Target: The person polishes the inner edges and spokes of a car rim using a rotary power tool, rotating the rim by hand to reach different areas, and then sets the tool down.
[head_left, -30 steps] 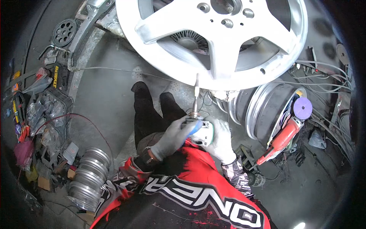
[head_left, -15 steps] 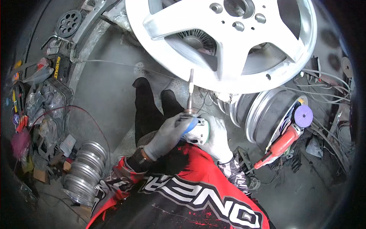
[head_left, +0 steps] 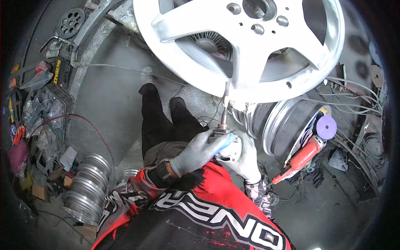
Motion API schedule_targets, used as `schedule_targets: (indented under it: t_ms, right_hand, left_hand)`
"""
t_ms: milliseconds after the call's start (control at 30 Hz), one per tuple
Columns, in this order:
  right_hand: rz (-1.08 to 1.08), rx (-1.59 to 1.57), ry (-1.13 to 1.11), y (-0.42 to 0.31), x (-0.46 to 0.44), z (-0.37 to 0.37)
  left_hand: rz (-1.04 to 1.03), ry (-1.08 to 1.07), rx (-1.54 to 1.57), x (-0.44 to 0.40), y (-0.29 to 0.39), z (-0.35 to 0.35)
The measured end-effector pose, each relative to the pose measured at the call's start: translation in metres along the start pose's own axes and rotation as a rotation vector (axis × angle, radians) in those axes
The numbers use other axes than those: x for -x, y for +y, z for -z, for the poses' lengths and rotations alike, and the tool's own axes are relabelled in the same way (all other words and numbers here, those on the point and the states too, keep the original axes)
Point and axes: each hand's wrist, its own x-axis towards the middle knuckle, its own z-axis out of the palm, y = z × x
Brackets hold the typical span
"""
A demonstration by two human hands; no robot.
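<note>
A die grinder (head_left: 229, 153) with a pale body and a long thin spindle is held upright in front of my shirt. My left hand (head_left: 200, 151), in a grey glove with a blue patch at the thumb, wraps its near-left side. From the right, my right hand (head_left: 246, 156), also gloved, is closed around the body; some of its fingers are hidden. The spindle points up to the lower rim of a large pale alloy wheel (head_left: 246, 54), and its tip overlaps the rim in view. Whether they touch, I cannot tell.
A red angle grinder (head_left: 302, 158) with a purple disc (head_left: 326, 127) leans by another wheel rim (head_left: 285, 125) at the right. Stacked silver rims (head_left: 87, 183) lie at the lower left, beside bags and tools. Cables (head_left: 358, 93) run along the right, and a thin hose (head_left: 79, 115) crosses the left.
Both hands have moved right and slightly down with the die grinder. Its spindle tip has shifted right along the wheel's lower rim. The whole view has slid a little to the left.
</note>
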Motion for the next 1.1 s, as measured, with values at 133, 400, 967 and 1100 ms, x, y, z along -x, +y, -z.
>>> schedule_targets:
  t_ms: [133,400,967,1100]
  right_hand:
    - [0.005,-0.031,-0.046,-0.006,-0.009,-0.013]
    - [0.127,-0.051,-0.025,-0.011,-0.028,-0.032]
    - [0.046,-0.085,-0.034,-0.025,-0.027,-0.025]
    - [0.065,-0.093,-0.050,-0.024,-0.030,-0.027]
  left_hand:
    - [0.010,0.082,-0.129,0.011,0.015,0.010]
    - [0.070,0.216,-0.100,0.025,0.030,0.021]
    - [0.083,0.208,-0.126,0.021,0.032,0.024]
    - [0.110,0.196,-0.104,0.025,0.041,0.024]
